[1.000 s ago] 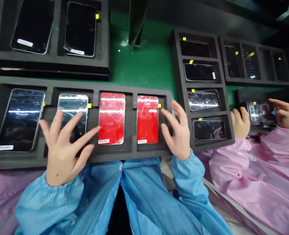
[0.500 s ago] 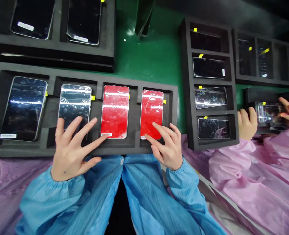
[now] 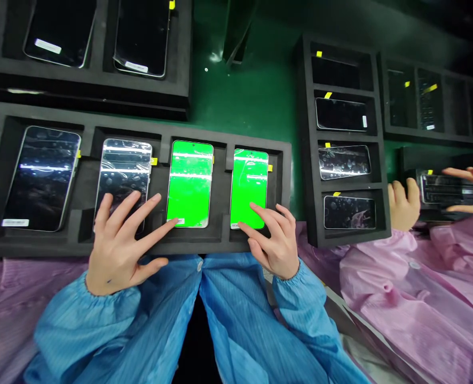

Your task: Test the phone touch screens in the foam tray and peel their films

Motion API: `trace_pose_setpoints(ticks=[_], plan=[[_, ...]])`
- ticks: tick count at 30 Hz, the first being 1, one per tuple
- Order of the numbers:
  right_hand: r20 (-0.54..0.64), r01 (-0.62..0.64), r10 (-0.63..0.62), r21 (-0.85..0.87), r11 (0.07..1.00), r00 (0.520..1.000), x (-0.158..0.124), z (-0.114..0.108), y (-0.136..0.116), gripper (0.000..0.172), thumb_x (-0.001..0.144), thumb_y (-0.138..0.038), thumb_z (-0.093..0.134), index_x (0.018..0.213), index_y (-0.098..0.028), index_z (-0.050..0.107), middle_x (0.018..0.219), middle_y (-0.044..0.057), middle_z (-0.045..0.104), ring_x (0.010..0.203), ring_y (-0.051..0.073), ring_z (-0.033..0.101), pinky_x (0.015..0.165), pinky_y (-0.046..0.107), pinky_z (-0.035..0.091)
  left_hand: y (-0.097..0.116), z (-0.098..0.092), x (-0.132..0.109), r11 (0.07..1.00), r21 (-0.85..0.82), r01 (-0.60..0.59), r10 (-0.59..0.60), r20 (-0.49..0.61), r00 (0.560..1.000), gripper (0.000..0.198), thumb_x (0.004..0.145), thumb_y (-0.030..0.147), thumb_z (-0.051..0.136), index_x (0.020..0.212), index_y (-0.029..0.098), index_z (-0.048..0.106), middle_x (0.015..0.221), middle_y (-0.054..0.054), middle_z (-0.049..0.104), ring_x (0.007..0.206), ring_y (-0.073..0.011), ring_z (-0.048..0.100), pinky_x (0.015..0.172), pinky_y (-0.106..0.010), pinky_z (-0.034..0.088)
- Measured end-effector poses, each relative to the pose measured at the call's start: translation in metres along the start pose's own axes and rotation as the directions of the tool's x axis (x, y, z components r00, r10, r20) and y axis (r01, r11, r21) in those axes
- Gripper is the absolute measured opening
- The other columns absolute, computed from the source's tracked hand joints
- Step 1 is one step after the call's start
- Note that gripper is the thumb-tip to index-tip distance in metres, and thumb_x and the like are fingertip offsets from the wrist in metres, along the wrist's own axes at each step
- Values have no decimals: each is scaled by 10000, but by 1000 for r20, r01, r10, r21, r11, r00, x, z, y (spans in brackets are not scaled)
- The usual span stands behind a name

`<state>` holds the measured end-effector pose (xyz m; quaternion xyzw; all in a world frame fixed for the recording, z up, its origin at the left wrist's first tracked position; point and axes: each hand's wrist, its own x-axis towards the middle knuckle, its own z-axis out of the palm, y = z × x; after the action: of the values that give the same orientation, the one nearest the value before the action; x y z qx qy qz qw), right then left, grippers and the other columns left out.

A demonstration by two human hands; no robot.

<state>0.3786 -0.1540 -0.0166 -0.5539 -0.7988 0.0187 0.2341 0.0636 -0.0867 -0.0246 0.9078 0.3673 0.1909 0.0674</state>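
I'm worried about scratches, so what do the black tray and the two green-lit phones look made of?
The black tray looks like dense foam, matte: dull surface, cut pockets, no glare. The left green phone and right green phone seem glass-fronted and glossy, with sharp light streaks; faint creases hint at a clear plastic film on top.

Green bench (image 3: 256,101) carries black foam trays (image 3: 220,242), the nearest with 4 pockets.

No legible txt: white stickers (image 3: 15,222) on phones (image 3: 190,181) too small (yellow tabs (image 3: 154,161) look blank).
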Motion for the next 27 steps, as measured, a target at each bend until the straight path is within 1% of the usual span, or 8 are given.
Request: trace_pose_setpoints(ticks=[4, 7, 10, 13, 18, 22, 24, 27], plan=[[-8, 4, -4, -12, 1000, 1000, 0, 0, 0, 295, 949, -282, 471, 1120, -301, 711, 1389, 32, 611, 1119, 234, 589, 1082, 502, 426, 0, 0, -1, 999, -13, 33, -33, -23, 999, 663, 907, 636, 282, 1518, 385, 344, 1666, 10, 212, 1520, -328, 258, 1257, -595, 170], [-20, 5, -6, -29, 1000, 1000, 1, 0, 0, 303, 961, -301, 454, 1146, -286, 694, 1368, 60, 617, 1114, 231, 592, 1075, 496, 437, -1, 0, -1, 1000, 1, 10, -10, 8, 1000, 648, 909, 639, 289, 1514, 411, 335, 1667, 15, 207, 1517, -335, 263, 1247, -610, 176], [-11, 23, -23, -38, 999, 1000, 2, 0, 0, 273, 962, -303, 469, 1091, -265, 707, 1348, 80, 624, 1121, 230, 589, 1072, 493, 437, -1, -1, 0, 1000, 10, -12, 12, 21, 1000, 637, 913, 626, 300, 1515, 418, 328, 1666, 19, 211, 1519, -333, 259, 1248, -606, 176], [6, 19, -18, -34, 999, 1000, 3, 0, 0, 242, 951, -307, 499, 1055, -267, 714, 1346, 70, 633, 1131, 235, 588, 1073, 497, 439, 0, 0, 0, 1000, -3, 16, -16, 7, 1000, 670, 904, 643, 289, 1522, 387, 334, 1666, 4, 212, 1514, -343, 264, 1249, -603, 183], [-2, -10, 10, -19, 1000, 1000, 2, -1, -1, 289, 961, -317, 474, 1150, -232, 675, 1371, 108, 611, 1146, 235, 595, 1067, 493, 452, 2, 0, -2, 999, -21, 29, -29, -21, 999, 675, 904, 657, 266, 1512, 381, 362, 1658, -3, 237, 1498, -352, 292, 1241, -613, 213], [0, 0, 0, -10, 1000, 1000, 3, -1, -2, 296, 962, -306, 474, 1153, -215, 681, 1367, 129, 605, 1152, 239, 591, 1076, 491, 440, 1, 0, -2, 1000, -21, 21, -21, -18, 1000, 667, 913, 664, 258, 1504, 380, 377, 1655, -14, 247, 1508, -337, 278, 1237, -609, 210], [3, 12, -12, -11, 1000, 1000, 3, -2, -2, 290, 962, -301, 475, 1143, -232, 691, 1371, 120, 604, 1140, 238, 591, 1077, 496, 432, -1, 1, -2, 1000, -24, 6, -7, -20, 1000, 665, 915, 669, 273, 1491, 366, 408, 1647, -32, 269, 1504, -345, 283, 1230, -612, 208], [21, 3, -2, -8, 1000, 1000, 4, -2, -3, 263, 963, -296, 482, 1075, -243, 714, 1374, 99, 613, 1134, 235, 595, 1088, 494, 417, -2, 2, -1, 999, -34, -33, 32, -37, 999, 666, 916, 681, 302, 1467, 339, 456, 1630, -55, 311, 1488, -361, 308, 1218, -615, 211]])
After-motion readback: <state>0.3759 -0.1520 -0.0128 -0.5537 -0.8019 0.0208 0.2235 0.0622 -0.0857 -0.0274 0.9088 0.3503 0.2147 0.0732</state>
